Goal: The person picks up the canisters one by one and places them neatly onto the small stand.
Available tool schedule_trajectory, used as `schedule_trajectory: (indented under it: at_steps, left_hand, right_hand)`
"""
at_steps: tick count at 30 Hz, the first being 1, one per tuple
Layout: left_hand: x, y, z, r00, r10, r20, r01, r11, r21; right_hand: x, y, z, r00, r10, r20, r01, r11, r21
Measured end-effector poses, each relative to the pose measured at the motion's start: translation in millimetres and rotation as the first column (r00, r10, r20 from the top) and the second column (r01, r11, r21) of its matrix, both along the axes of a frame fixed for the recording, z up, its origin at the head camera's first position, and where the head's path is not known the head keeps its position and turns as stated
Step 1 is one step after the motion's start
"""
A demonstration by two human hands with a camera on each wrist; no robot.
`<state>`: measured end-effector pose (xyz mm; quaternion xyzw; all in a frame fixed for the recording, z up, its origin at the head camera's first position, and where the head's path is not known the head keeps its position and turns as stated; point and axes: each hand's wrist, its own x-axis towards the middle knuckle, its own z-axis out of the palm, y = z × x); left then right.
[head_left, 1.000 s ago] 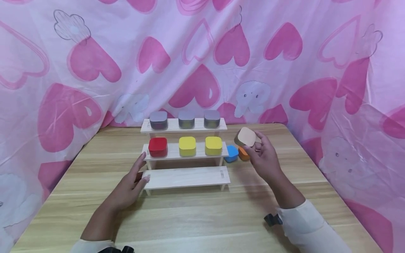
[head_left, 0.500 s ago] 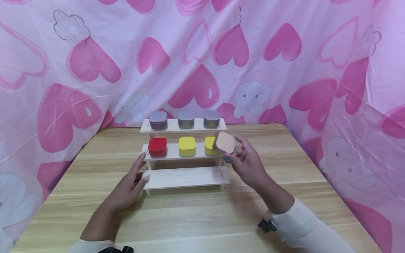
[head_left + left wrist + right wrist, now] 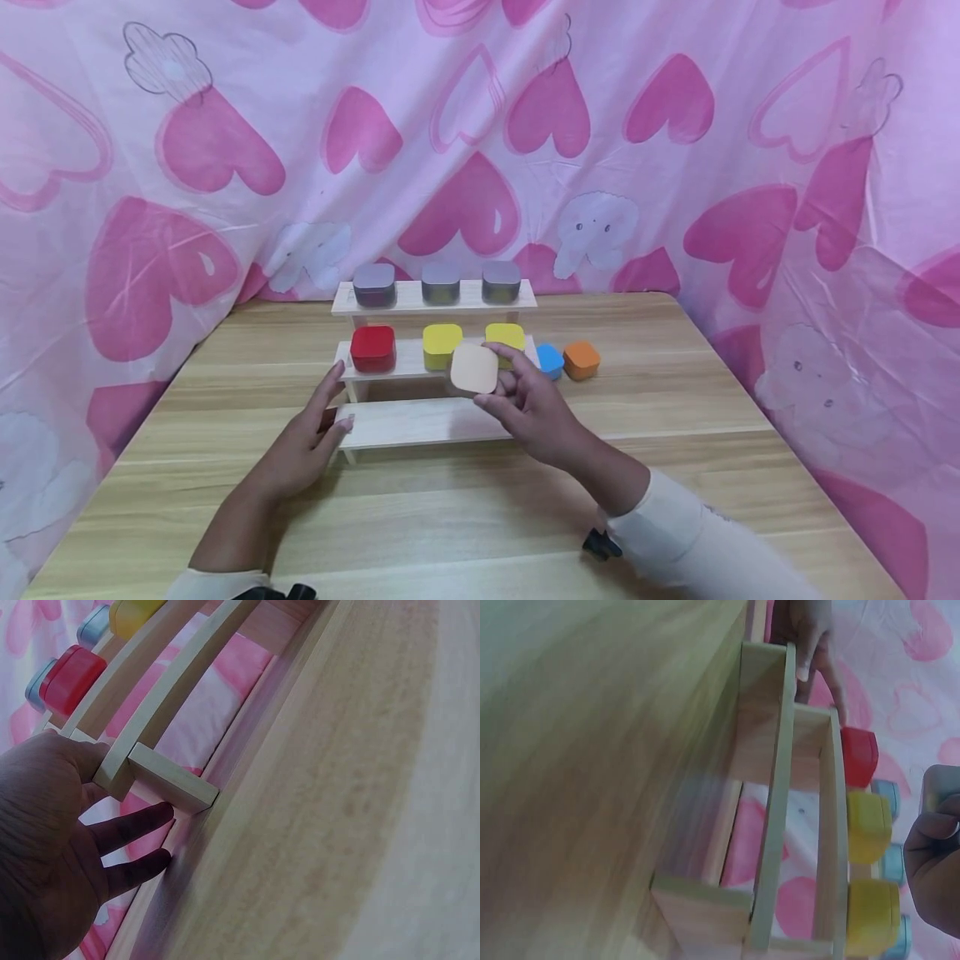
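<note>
Beige block (image 3: pixel 474 368) is pinched in your right hand (image 3: pixel 534 408), fingertips curled round its edges — it's held in the air just above the wooden rack's (image 3: pixel 438 419) lowest step, in front of the two yellow blocks (image 3: pixel 441 345). Your left hand (image 3: pixel 306 440) rests fingers straight against the rack's left end — holding nothing, near the red block (image 3: pixel 372 347).

The right hand (image 3: pixel 536 408) pinches a beige box (image 3: pixel 474 368) above the bottom step of a three-step wooden rack (image 3: pixel 438 419). The left hand (image 3: pixel 307 442) rests with straight fingers against the rack's left end. A red box (image 3: pixel 372 348) and two yellow ones sit on the middle step, three grey ones on top. Blue (image 3: pixel 550 361) and orange (image 3: pixel 581 360) boxes lie on the worktop (image 3: pixel 450 517) beside it.
</note>
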<state>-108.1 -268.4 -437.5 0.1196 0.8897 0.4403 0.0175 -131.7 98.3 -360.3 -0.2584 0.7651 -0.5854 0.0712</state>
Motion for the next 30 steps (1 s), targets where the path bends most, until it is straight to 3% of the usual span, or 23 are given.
schedule_trajectory:
  at_steps: [8, 20, 30]
  left_hand:
    - [0.1, -1.5, 0.9, 1.0, 0.001, 0.002, -0.001, 1.0, 0.005]
    - [-1.4, -0.8, 0.8, 1.0, 0.001, 0.002, -0.001, 1.0, 0.0]
    - [-1.5, 0.0, -0.3, 1.0, 0.0, 0.006, 0.0, 1.0, 0.004]
  right_hand:
    - [0.1, -27.7, -5.0, 0.996, 0.07, 0.047, -0.072, 0.997, 0.04]
    - [-6.0, -64.6, -16.5, 0.974, 0.176, 0.145, -0.196, 0.97, 0.141]
    - [-9.8, -86.5, -26.6, 0.92, 0.171, 0.353, -0.228, 0.965, 0.127]
